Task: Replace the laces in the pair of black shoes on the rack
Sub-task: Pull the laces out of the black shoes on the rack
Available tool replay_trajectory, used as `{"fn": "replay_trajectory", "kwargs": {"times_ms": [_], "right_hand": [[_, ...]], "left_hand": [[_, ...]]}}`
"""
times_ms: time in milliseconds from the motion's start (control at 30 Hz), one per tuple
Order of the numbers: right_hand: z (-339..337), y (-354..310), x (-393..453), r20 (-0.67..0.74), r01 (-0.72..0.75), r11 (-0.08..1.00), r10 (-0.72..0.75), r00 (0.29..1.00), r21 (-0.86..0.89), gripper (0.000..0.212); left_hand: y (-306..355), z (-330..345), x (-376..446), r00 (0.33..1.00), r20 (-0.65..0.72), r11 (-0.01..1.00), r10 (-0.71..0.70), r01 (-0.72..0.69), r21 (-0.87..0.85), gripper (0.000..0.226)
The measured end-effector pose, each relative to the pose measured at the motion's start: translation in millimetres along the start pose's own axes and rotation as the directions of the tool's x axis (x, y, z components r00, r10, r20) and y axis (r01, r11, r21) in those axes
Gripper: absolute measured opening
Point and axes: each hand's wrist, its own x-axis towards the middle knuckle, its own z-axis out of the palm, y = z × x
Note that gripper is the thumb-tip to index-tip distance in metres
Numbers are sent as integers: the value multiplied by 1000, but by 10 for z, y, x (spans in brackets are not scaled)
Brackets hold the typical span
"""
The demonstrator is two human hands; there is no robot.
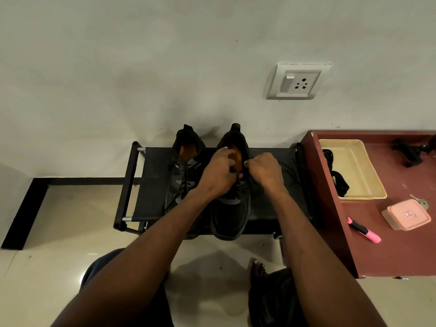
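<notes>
Hands: the left hand (pixel 218 172) and right hand (pixel 265 171) meet over the right shoe (pixel 232 208), fingers curled at its top eyelets; whether either grip pinches a lace cannot be told.
Technique: likely best to steady the tongue and draw the lace evenly.
Left shoe (pixel 182 171): laced, just beside.
Rack (pixel 153 185): carries both.
Counter (pixel 401 251): tray (pixel 358 171) holding dark laces.

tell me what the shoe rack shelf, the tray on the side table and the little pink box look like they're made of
Shoe rack: the shelf looks like matte black fabric stretched between black bars, with short silvery metal tube ends showing at the corners.
Tray: probably plastic, cream coloured, with a smooth moulded rim and a slight sheen.
Pink box: likely plastic too, pale pink, with rounded moulded edges and a small label on its lid.
</notes>
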Motion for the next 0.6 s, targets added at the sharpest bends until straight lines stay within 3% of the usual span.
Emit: {"fn": "replay_trajectory", "kwargs": {"times_ms": [67, 100, 167, 233, 267, 333, 400, 433, 500, 600], "right_hand": [[-4, -7, -7, -10, 2, 1000, -2, 1000, -15, 20], [-11, -9, -12, -17, 0, 1000, -1, 1000, -22, 20], [-36, 4, -10, -36, -3, 1000, 2, 999, -31, 20], [-63, 17, 2, -39, 5, 999, -6, 999, -39, 21], [-64, 18, 8, -32, 16, 999, -18, 999, -48, 23], [-53, 11, 13, -20, 44, 996, -46, 999, -73, 25], [-44, 7, 11, -13, 82, 991, -84, 996, -106, 28], [-49, 0, 4, -8, 105, 986, -107, 994, -129, 28], [-54, -5, -14, 9, 156, 972, -157, 988, -175, 26], [-68, -7, -41, 26, 224, 945, -225, 974, -237, 28]], "left_hand": [[66, -109, -32, 993, -88, 978, -73, 54, -203, 9], [78, -135, -50, 973, -147, 935, -177, 120, -334, 10], [65, -164, -63, 850, -240, 739, -470, 230, -633, 21], [47, -170, -76, 696, -198, 492, -690, 250, -834, 29], [53, -178, -97, 668, -192, 480, -718, 277, -832, 25], [97, -208, -131, 746, -288, 719, -601, 346, -603, 4], [102, -176, -128, 865, -408, 949, -294, 213, -231, 35], [105, -157, -98, 900, -418, 992, -124, 103, -73, 44], [72, -69, -43, 950, -297, 986, 100, -55, 155, 44], [-3, 68, -18, 980, -91, 948, 177, -145, 282, 30]]}}
